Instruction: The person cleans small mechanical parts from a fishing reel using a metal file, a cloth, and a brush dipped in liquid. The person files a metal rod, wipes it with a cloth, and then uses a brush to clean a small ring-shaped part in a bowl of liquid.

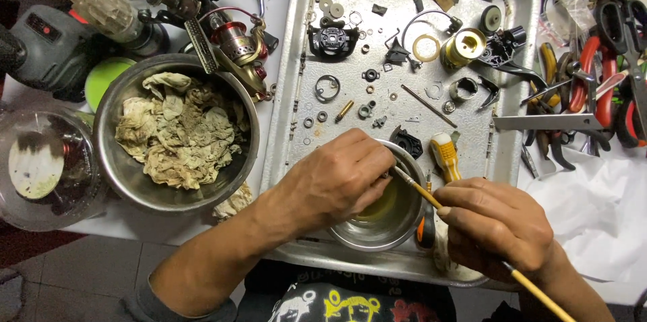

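brush (472, 238): thin yellow handle, tip over cup (385, 224)
right hand (495, 228): fingers pinch brush, right of cup
left hand (333, 180): fingers closed on small part over cup
cup: steel, yellowish liquid, near edge of tray (296, 79)
tray: metal, reel parts scattered

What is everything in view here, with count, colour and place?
metal tray: one, silver, centre, strewn with small reel parts
small bowl: one, steel, yellowish liquid, tray's near edge
brush: one, yellow handle, over the small bowl
screwdriver: one, yellow and white handle, right of the bowl
gold spool: one, tray's upper right
large bowl: one, steel, left, full of stained rags
fishing reel: one, red and silver, above the large bowl
pliers: several, red handles, right
left hand: over the small bowl
right hand: holds the brush
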